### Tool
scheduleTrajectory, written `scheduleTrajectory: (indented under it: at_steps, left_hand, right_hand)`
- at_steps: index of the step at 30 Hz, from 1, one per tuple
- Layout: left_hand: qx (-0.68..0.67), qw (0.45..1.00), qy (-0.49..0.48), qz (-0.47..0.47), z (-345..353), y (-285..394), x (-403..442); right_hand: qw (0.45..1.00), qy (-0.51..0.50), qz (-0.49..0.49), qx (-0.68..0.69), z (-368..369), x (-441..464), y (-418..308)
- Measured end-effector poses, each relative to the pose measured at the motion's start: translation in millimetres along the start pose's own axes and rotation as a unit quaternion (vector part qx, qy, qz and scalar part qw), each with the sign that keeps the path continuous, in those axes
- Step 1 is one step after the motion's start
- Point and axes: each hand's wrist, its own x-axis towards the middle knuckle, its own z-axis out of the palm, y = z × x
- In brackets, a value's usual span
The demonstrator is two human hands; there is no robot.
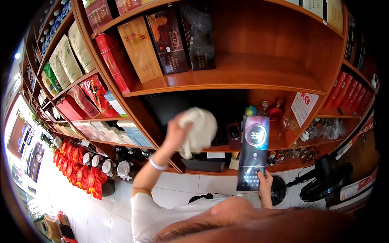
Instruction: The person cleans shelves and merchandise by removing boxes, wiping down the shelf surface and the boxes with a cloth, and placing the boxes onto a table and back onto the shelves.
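Observation:
My left hand (176, 131), with a white band at the wrist, is raised in front of the shelving and closed around a bunched, off-white cloth (201, 128). Part of the cloth hangs down below the fingers. On the other side, my right hand (265, 184) grips the lower edge of a tall, dark box (254, 156) with a round, colourful emblem and pale lettering. The box is upright, and the cloth is apart from it. Behind the cloth is a black monitor (162, 106), partly covered from view.
Above, a wooden shelf (243, 79) bears several upright boxes, including a tan box (139, 48). Jars (123, 169) and red cloth-wrapped items (83, 172) stand on the left. A black fan (326, 182) and a bin (278, 190) stand at the lower right.

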Motion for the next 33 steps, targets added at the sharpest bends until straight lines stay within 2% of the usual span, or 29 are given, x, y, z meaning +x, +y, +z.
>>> scheduleTrajectory:
  at_steps: [1,2,3,4,6,7,8,10,12,14,16,17,19,20,21,22,23,24,26,27,28,31,33]
  left_hand:
    - [0.082,0.981,0.084,0.156,-20.6,2.0,23.6]
    - [0.211,0.934,0.129,0.257,-40.5,22.9,42.5]
    - [0.341,0.869,0.193,0.301,-55.6,35.5,61.1]
    - [0.461,0.780,0.252,0.338,-66.9,43.8,77.9]
    - [0.569,0.760,0.217,0.228,-78.2,48.8,106.1]
    - [0.624,0.750,0.184,0.119,-81.3,32.7,125.2]
    - [0.638,0.740,0.142,0.158,-82.2,11.7,138.0]
    - [0.647,0.739,0.109,0.155,-42.0,22.3,138.7]
    - [0.595,0.780,0.009,0.193,9.5,39.7,141.9]
    - [0.577,0.786,-0.068,0.213,67.5,54.8,149.6]
    - [0.551,0.770,-0.108,0.305,117.8,57.3,167.3]
    - [0.543,0.770,-0.113,0.316,133.5,62.5,182.1]
    - [0.543,0.785,-0.167,0.245,174.1,75.9,217.4]
    - [0.557,0.759,-0.107,0.320,185.1,63.1,253.6]
    - [0.470,0.796,-0.064,0.376,185.7,69.3,265.5]
    - [0.489,0.776,-0.044,0.396,188.0,72.4,280.2]
    - [0.486,0.785,-0.086,0.374,189.6,59.9,314.6]
    - [0.458,0.825,-0.116,0.311,193.6,45.9,339.3]
    - [0.607,0.744,-0.190,0.206,215.4,-13.0,407.9]
    - [0.666,0.681,-0.217,0.213,223.4,32.1,352.4]
    - [0.613,0.757,-0.197,0.114,243.1,29.4,355.4]
    - [0.583,0.773,-0.216,0.126,312.0,25.4,379.1]
    - [0.495,0.789,-0.222,0.288,370.5,31.9,379.6]
  right_hand:
    - [1.000,0.007,-0.022,-0.005,-7.8,-2.6,1.6]
    - [1.000,0.011,-0.025,-0.005,-14.6,-6.0,3.6]
    - [1.000,0.018,-0.016,-0.010,-20.9,-10.2,5.5]
    - [1.000,0.026,-0.007,-0.014,-25.4,-13.4,6.3]
    - [1.000,0.023,-0.014,0.004,-26.5,-19.5,10.6]
    - [0.999,0.030,-0.009,-0.002,-27.4,-21.4,17.1]
    - [0.999,0.038,-0.006,-0.006,-27.7,-23.3,23.1]
    - [0.999,0.039,0.000,0.015,-23.6,-28.0,28.0]
    - [0.999,0.036,0.014,0.029,-16.5,-32.2,27.8]
    - [0.999,0.027,0.022,0.028,-13.2,-36.5,23.2]
    - [0.998,0.040,0.019,0.043,-16.6,-37.8,25.1]
    - [0.998,0.046,0.018,0.027,-19.9,-39.2,26.8]
    - [0.997,0.071,0.005,0.008,-25.1,-45.9,26.0]
    - [0.996,0.088,-0.005,0.012,-28.1,-51.3,23.4]
    - [0.995,0.102,0.008,0.009,-31.1,-57.4,21.6]
    - [0.993,0.115,0.021,0.008,-34.8,-63.0,22.5]
    - [0.991,0.135,0.016,0.007,-40.8,-68.1,28.0]
    - [0.988,0.149,-0.006,0.031,-43.9,-74.5,25.3]
    - [0.975,0.206,0.021,0.076,-44.0,-90.8,1.5]
    - [0.971,0.226,0.011,0.082,-52.8,-95.4,11.3]
    - [0.968,0.244,-0.009,0.054,-62.2,-100.9,31.7]
    - [0.955,0.296,-0.017,0.021,-70.4,-119.6,38.8]
    - [0.946,0.323,-0.010,0.017,-71.3,-129.3,38.7]
